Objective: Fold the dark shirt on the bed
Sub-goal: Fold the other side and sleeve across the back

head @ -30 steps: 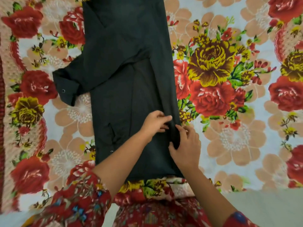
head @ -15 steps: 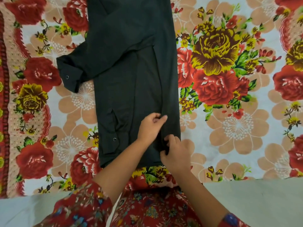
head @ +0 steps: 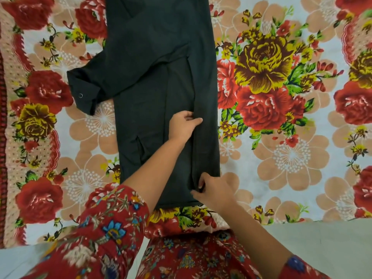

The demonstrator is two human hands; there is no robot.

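Starting at the far left there's the flowery cotton bedsheet (head: 40,137), big red and yellow roses on a pale ground, with a dark red patterned border down the edge. On top of it lies the dark, near-black long-sleeved shirt (head: 153,97), running from the top of the view down toward the person, body lying flat. Its left sleeve (head: 112,73) sticks out sideways onto the sheet, and the rolled cuff (head: 86,97) has a small metal snap button (head: 80,95) showing.

Moving across, the right side of the shirt is folded in over the body, so there's a long lengthwise strip with a raised crease. The left hand (head: 184,126) reaches across the fabric and pinches that crease about halfway down, thumb on top and fingers curled under the fold. The arm comes out of a red floral-print sleeve (head: 112,228). A bit further right and closer to the hem, the right hand (head: 216,191) grips the same fold between thumb and curled fingers, just above the bottom edge.

Right of the shirt it's bare sheet, with a large yellow rose print (head: 265,63). Bottom right corner shows a plain grey surface (head: 322,238) past the sheet's edge
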